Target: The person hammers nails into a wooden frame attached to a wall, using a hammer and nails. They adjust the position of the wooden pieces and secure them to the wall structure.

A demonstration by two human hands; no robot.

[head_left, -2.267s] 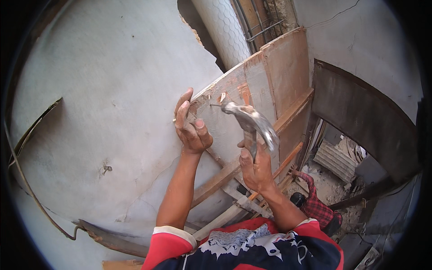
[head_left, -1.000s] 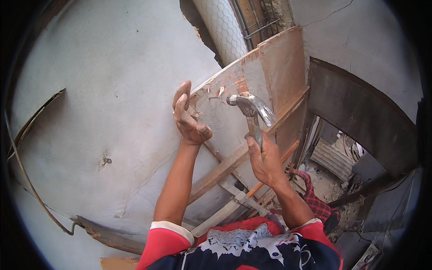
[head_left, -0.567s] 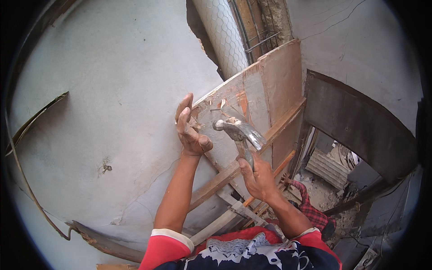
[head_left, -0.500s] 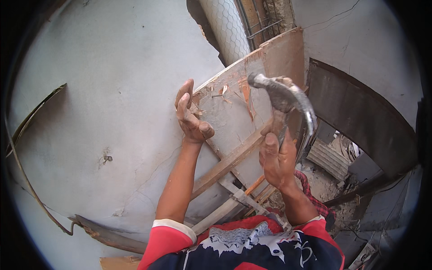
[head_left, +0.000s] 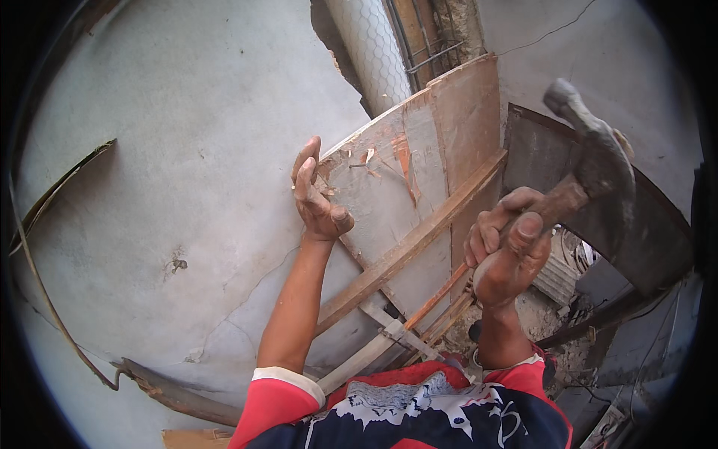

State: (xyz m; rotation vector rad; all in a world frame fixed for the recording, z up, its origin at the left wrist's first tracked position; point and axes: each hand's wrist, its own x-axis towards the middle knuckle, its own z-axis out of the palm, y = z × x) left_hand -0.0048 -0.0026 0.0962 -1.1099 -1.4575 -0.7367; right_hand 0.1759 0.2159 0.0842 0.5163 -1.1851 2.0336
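My right hand [head_left: 512,251] is wrapped around the wooden handle of a claw hammer [head_left: 598,161], raised at the right with its metal head tilted up and away from the panel. The hammer's head is slightly blurred. My left hand [head_left: 320,198] is at the left corner of a worn plywood panel [head_left: 471,112], thumb and fingers apart; whether it presses on the panel's edge I cannot tell. Beside this hand, a nail [head_left: 360,165] sticks out of the panel among torn splinters. A wooden batten [head_left: 411,243] runs diagonally across the panel, between my two hands.
A grey wall [head_left: 172,150] with cracks fills the left. Behind the panel stand a mesh-wrapped column [head_left: 370,52] and bare rebar [head_left: 434,56]. A dark board [head_left: 628,217] is at the right, above rubble and a corrugated sheet [head_left: 557,280]. Loose wooden strips [head_left: 441,299] lie below.
My right hand has swung the hammer up and to the right, away from the panel. The left hand has stayed at the panel's corner.
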